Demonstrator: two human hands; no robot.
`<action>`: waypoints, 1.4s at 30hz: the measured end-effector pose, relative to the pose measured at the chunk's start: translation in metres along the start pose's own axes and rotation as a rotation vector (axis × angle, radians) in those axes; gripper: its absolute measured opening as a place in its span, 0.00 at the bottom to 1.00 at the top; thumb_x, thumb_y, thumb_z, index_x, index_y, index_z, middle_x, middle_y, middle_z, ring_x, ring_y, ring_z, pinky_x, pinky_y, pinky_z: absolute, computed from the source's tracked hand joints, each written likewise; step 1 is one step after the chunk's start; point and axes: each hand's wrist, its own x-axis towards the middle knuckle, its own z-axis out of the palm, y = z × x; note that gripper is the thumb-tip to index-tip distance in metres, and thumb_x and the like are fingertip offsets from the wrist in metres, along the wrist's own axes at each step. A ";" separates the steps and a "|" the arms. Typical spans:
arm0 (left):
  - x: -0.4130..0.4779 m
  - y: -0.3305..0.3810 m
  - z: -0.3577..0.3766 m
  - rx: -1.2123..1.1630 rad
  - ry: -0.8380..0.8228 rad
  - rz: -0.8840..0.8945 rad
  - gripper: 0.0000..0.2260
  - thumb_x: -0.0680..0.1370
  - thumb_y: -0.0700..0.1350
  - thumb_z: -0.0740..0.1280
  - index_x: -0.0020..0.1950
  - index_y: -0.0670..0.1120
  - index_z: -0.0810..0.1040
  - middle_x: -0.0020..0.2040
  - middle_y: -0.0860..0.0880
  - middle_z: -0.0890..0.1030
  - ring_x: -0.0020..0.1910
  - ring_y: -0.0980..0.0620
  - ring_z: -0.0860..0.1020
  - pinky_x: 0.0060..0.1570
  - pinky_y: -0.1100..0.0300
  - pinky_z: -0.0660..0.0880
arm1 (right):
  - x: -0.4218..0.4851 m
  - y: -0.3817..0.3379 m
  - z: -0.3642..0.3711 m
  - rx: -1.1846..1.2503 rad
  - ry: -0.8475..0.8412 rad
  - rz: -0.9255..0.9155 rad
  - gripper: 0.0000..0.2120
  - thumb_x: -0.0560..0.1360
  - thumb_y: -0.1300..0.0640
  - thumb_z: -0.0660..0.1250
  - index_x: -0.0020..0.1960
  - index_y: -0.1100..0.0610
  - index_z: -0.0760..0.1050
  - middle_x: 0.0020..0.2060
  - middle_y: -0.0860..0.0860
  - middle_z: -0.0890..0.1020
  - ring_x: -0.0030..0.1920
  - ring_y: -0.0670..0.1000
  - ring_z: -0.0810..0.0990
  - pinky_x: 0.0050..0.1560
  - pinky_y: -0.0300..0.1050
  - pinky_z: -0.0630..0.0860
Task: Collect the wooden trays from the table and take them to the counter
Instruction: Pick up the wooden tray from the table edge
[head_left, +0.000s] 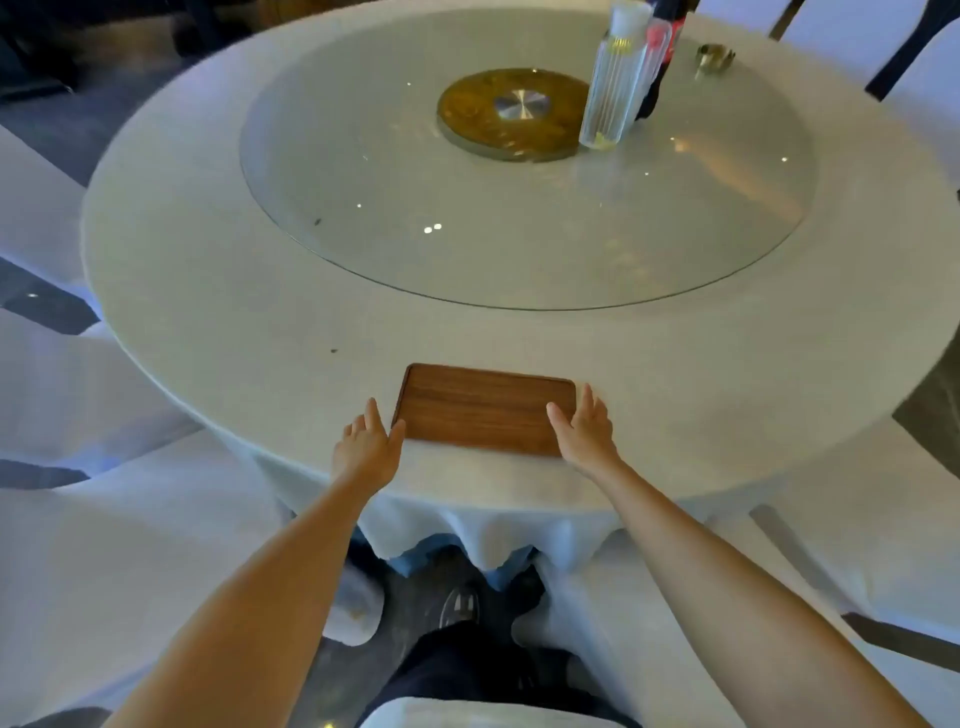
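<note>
A wooden tray (485, 409), with nothing in it, lies flat at the near edge of the round worktop (208, 291). The left hand (366, 447) and right hand (584, 431) flank its short sides, each grip released with fingers spread, thumbs at the tray's near corners. On the glass turntable (415, 208) beyond stand bottles (613, 83).

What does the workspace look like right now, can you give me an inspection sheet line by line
Surface: round table under a white cloth, glass turntable in the middle.
Job's things: one wooden tray lying flat near the near edge.
Clutter: clear bottle, dark bottle and small metal dish on the far side.
Grippers: left hand and right hand open, one at each short end of the tray, not yet gripping.
Cables: nothing seen.
Surroundings: white-covered chairs around the table.
</note>
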 end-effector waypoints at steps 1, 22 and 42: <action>0.007 0.001 -0.001 -0.001 -0.022 -0.007 0.29 0.81 0.55 0.48 0.77 0.42 0.45 0.76 0.40 0.58 0.74 0.41 0.58 0.71 0.46 0.61 | 0.005 -0.003 0.002 0.021 0.021 0.029 0.34 0.80 0.43 0.51 0.77 0.55 0.40 0.77 0.59 0.49 0.76 0.60 0.51 0.73 0.57 0.54; 0.067 0.015 0.003 -0.183 -0.081 -0.071 0.19 0.80 0.52 0.57 0.59 0.37 0.67 0.54 0.36 0.79 0.50 0.38 0.79 0.46 0.47 0.76 | 0.053 -0.016 0.013 0.087 0.051 0.330 0.26 0.79 0.48 0.55 0.69 0.65 0.60 0.67 0.62 0.68 0.65 0.62 0.71 0.61 0.53 0.70; -0.099 -0.068 -0.010 -0.660 0.427 -0.488 0.15 0.79 0.50 0.60 0.55 0.37 0.67 0.56 0.36 0.76 0.55 0.37 0.75 0.53 0.48 0.71 | -0.021 -0.055 0.045 -0.135 -0.291 -0.278 0.20 0.80 0.51 0.54 0.67 0.61 0.61 0.58 0.59 0.75 0.51 0.59 0.76 0.46 0.52 0.76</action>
